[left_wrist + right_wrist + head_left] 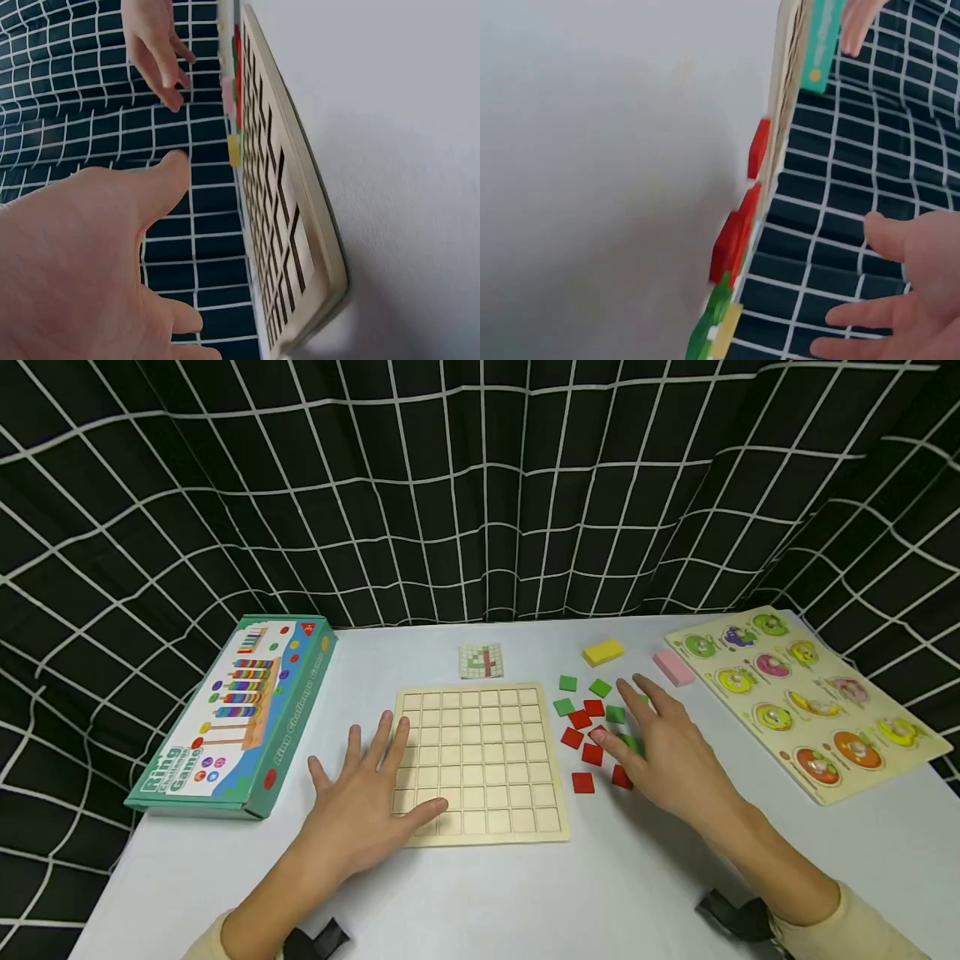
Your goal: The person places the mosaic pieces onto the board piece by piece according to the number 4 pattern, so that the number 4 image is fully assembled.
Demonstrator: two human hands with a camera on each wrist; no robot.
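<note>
A pale wooden grid board [480, 760] lies flat in the middle of the table, its squares bare. My left hand [367, 814] spreads its fingers over the board's left edge, holding nothing; the left wrist view shows it raised above the board. Several red square tiles [582, 782] and green square tiles [563, 707] are scattered to the right of the board. Over their right side is my right hand [675, 752], fingers extended and thumb apart, with nothing between them. It hides some of the green tiles. In the right wrist view this hand [915, 292] is also raised above the tiles.
A small pattern card [481, 662] lies behind the board. Back right are a yellow block [603, 652] and a pink block [673, 667]. A fruit puzzle board [810, 693] lies at the right, a green game box [236, 718] at the left. A black gridded curtain [495, 485] surrounds the table.
</note>
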